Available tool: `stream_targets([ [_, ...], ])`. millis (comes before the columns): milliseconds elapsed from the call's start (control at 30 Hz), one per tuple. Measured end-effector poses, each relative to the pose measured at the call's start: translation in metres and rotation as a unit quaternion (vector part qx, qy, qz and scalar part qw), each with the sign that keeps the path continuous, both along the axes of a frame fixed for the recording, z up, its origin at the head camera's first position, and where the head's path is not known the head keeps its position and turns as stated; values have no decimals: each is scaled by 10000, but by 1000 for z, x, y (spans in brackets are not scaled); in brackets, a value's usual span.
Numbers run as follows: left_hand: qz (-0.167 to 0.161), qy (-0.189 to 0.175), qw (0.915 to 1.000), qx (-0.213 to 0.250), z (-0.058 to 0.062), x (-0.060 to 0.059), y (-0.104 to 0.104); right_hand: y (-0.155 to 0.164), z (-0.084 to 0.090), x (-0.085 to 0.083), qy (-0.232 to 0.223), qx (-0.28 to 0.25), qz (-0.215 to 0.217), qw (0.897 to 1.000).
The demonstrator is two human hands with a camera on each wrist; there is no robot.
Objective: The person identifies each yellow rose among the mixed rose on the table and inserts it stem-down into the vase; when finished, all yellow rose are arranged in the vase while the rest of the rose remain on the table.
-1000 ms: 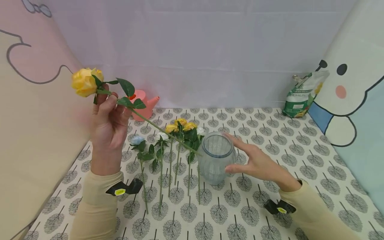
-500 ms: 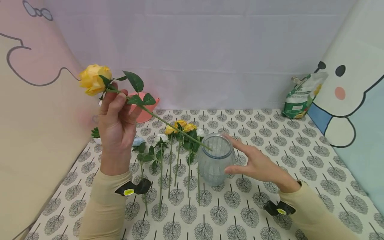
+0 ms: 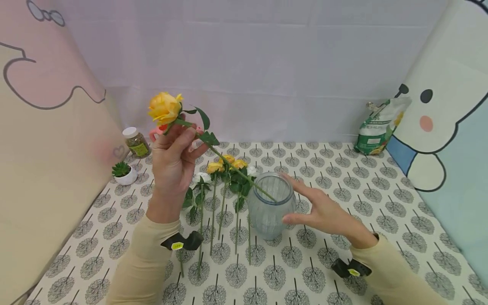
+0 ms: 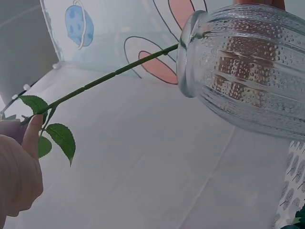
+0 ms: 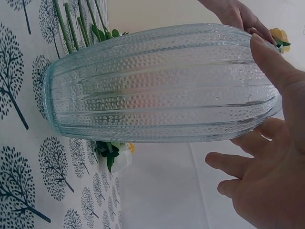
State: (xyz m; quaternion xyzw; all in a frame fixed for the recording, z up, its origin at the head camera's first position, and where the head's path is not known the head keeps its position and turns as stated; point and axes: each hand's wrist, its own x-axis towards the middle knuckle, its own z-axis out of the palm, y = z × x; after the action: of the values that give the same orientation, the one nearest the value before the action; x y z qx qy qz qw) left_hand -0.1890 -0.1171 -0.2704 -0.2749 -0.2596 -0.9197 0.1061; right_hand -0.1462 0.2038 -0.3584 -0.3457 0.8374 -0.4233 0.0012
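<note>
The left hand (image 3: 173, 159) is pinching the yellow rose (image 3: 164, 108) just under the bloom, with the stem (image 3: 244, 178) slanting down so its tip is sitting right at the mouth of the ribbed glass vase (image 3: 270, 205); I'd say tilting the stem more upright before lowering is the way to go, so the leaves aren't catching the rim; the right hand (image 3: 324, 209) is spread open, fingers straight and steadying the vase's side, which is standing on the tree-print surface (image 3: 343, 169) just right of the row of spare roses (image 3: 225, 169); I'd be keeping that brace on, since glass tips easily.
</note>
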Motion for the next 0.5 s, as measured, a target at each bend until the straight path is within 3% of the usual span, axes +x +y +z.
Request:
stream_targets([
  [400,303,-1,9952,-928,-9,3,14,-1,0,1,94,-22,56,9999],
  [500,293,-141,9939,-1051,-13,4,18,-1,0,2,83,-12,39,10000],
])
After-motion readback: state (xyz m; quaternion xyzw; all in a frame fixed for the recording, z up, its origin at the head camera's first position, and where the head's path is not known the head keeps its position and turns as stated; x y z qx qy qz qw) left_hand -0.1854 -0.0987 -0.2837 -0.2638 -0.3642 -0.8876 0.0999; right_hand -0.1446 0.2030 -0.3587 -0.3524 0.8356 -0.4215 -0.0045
